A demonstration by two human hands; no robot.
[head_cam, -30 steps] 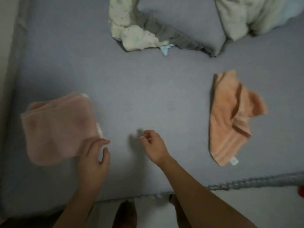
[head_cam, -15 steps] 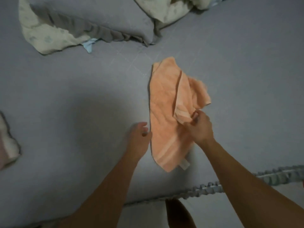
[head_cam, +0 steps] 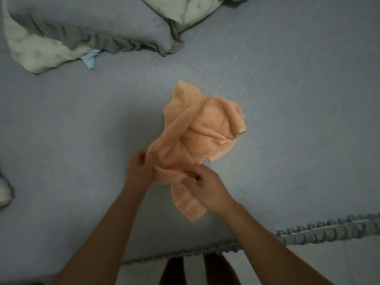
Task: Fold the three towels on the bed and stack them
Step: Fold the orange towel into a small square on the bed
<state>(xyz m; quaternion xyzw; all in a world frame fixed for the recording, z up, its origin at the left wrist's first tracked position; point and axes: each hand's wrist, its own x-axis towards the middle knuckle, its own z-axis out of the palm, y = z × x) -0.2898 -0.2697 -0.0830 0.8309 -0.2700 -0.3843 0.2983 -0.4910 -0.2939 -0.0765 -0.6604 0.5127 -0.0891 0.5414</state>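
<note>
An orange towel [head_cam: 203, 128] is bunched up and crumpled over the middle of the grey-blue bed [head_cam: 298, 120]. My left hand [head_cam: 137, 171] grips its near left edge. My right hand [head_cam: 202, 185] pinches the towel's near edge just beside it, with a strip of towel hanging down below the hands. A sliver of the folded pink and white towel stack [head_cam: 4, 192] shows at the far left edge of the view, mostly cut off.
A grey pillow [head_cam: 92, 23] with a pale patterned quilt [head_cam: 39, 52] lies at the back left; more quilt [head_cam: 191, 9] sits at the back middle. The bed's ruffled front edge [head_cam: 329, 229] runs along the bottom right, with my legs below it.
The view has swung right from the folded pink towel. Both hands have closed on the orange towel and gathered it up from lying flat into a crumpled bunch.
</note>
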